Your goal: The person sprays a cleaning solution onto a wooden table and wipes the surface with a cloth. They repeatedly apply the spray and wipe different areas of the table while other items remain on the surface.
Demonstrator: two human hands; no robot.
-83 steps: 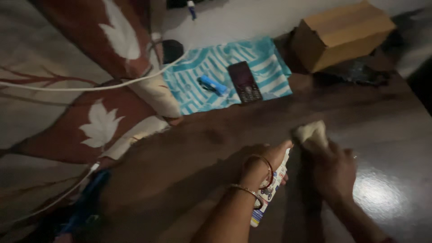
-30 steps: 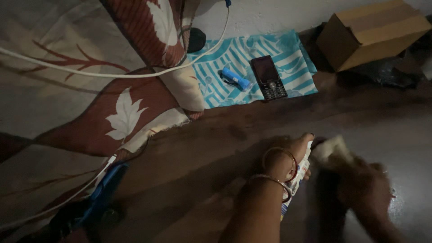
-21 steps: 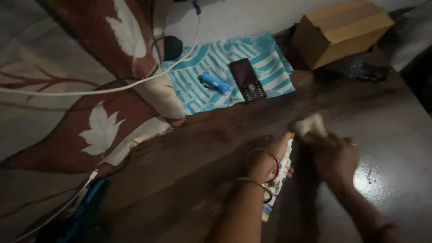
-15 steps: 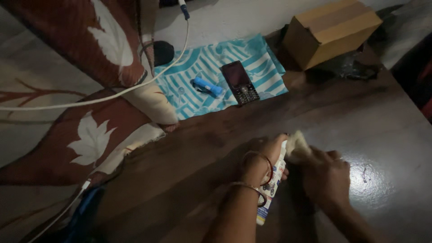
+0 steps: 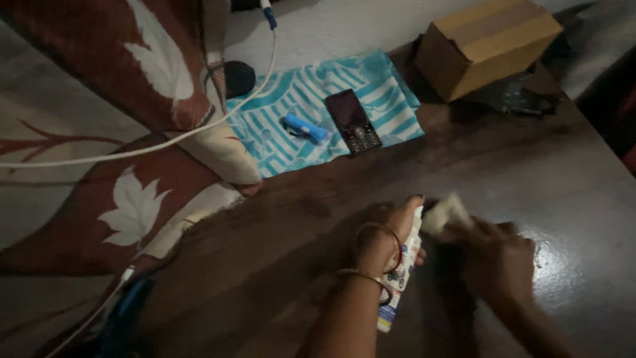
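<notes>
On the dark desk (image 5: pixel 278 265), left hand (image 5: pixel 391 235) fingers wrap a printed packet (image 5: pixel 401 275) while right hand (image 5: pixel 497 258) fingers pinch a pale cloth (image 5: pixel 447 213).

A folded cloth (image 5: pixel 331 113) lies at the far edge of the table (image 5: pixel 583 172), with a small torch (image 5: pixel 306 127) on it and a keypad phone (image 5: pixel 352 121) just right of that. A cardboard box (image 5: pixel 490 43) stands to the cloth's right. A leaf-patterned blanket (image 5: pixel 132 166) lies left of the table, and a cable (image 5: pixel 165 142) runs across it. Near the table's front, the left hand (image 5: pixel 391 235) lies left of the right hand (image 5: pixel 493 255), a printed packet (image 5: pixel 403 268) between them.
</notes>
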